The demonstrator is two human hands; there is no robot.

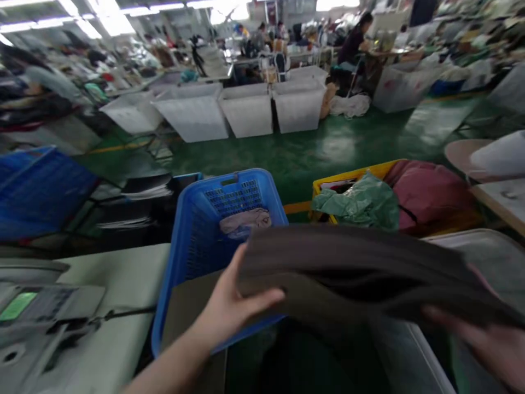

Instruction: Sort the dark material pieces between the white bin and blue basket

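A stack of dark grey-brown fabric [353, 257] stretches between my two hands, held up in front of me and sagging in a fold at its middle. My left hand [238, 301] grips its left end, thumb on the near side and fingers behind. At the right end, my right hand [479, 334] is blurred and partly covered by the cloth, its fingers closed on the lower edge. Just beyond my left hand stands a blue plastic basket [188, 219], with a pale crumpled cloth [246, 221] inside.
A sewing machine with a green display [18, 305] sits on the pale table [123, 284] at left. A yellow crate [328, 189] holds green plastic and pink cloth [430, 191]. White bins [250, 112] line the green floor; several people work beyond.
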